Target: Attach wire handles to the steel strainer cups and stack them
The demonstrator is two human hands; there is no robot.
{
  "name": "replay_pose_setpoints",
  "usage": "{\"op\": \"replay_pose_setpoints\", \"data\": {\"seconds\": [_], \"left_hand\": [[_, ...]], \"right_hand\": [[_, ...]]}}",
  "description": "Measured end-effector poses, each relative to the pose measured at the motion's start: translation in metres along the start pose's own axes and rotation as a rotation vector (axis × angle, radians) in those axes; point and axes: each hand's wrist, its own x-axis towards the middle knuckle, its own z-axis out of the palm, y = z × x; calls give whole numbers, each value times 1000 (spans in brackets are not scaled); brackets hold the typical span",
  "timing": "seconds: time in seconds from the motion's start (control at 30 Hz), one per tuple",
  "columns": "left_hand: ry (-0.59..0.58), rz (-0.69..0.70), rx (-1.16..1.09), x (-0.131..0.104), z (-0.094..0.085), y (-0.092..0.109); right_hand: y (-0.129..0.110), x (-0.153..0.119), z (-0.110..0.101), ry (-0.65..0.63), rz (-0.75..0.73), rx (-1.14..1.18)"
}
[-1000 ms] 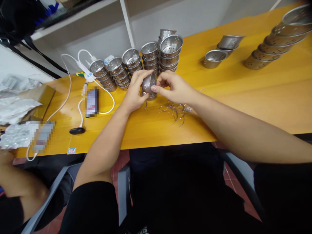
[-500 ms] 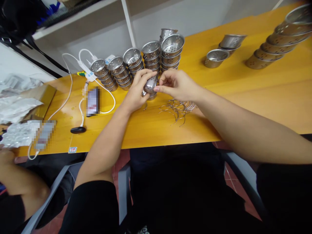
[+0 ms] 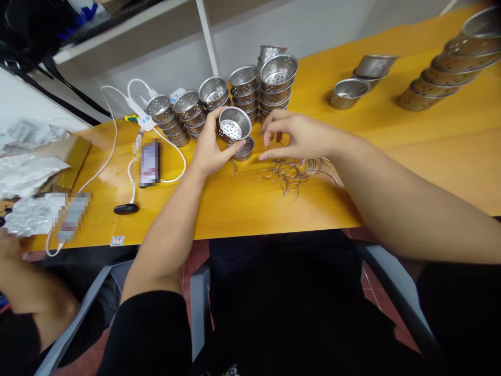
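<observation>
My left hand (image 3: 212, 144) is closed round a perforated metal cup (image 3: 235, 125), its mouth tilted up toward me. Just below that cup, another metal cup (image 3: 245, 150) rests on the table, partly covered by it. My right hand (image 3: 287, 137) is off to the right with fingers apart and nothing visible in them. Beneath it lies a loose heap of thin curved wires (image 3: 291, 175). A few more small wires (image 3: 234, 167) lie by my left thumb.
Stacks of perforated cups (image 3: 188, 106) line the back of the yellow table (image 3: 250, 209). More cups (image 3: 348, 94) and a leaning stack (image 3: 434, 81) are at right. A phone (image 3: 149, 163), white cables and a black object (image 3: 126, 209) lie left. A co-worker's arm (image 3: 35, 282) is at far left.
My left hand has turned the cup so that its open mouth now faces up toward me. My right hand has come away from the cup to the right, and its fingers have spread.
</observation>
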Motion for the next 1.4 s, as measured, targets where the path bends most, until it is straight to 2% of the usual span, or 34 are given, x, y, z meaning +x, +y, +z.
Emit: {"op": "replay_pose_setpoints", "data": {"seconds": [0.1, 0.17, 0.23, 0.37, 0.43, 0.6, 0.77, 0.87, 1.0, 1.1, 1.23, 1.4], "left_hand": [[9, -37, 1, -2, 1, -1], [4, -32, 24, -3, 1, 2], [5, -30, 33, -3, 0, 6], [-40, -53, -12, -4, 1, 18], [-89, -70, -43, -4, 3, 25], [-166, -101, -58, -3, 7, 31], [-276, -150, -6, -10, 7, 13], [-334, -198, 5, -15, 5, 5], [-245, -151, -3, -14, 4, 2], [-175, -72, -18, -9, 6, 2], [-117, -2, -21, -4, 6, 6], [-128, 4, 29, 1, -1, 22]], "right_hand": [[12, -5, -10, -169, 36, -215], [18, -7, -12, -223, 22, -260], [19, -8, -11, -171, 7, -283], [8, -8, -3, 152, 10, -238], [0, -6, 4, 230, -27, -140], [-3, 1, 15, 185, -74, -13], [15, -1, 5, 256, -6, -109], [32, -2, 5, 221, 10, -181], [55, 1, 17, 193, 24, -257], [61, 2, 25, 183, 36, -296], [51, 2, 28, 157, 22, -287], [11, 1, 31, 310, 32, -180]]}}
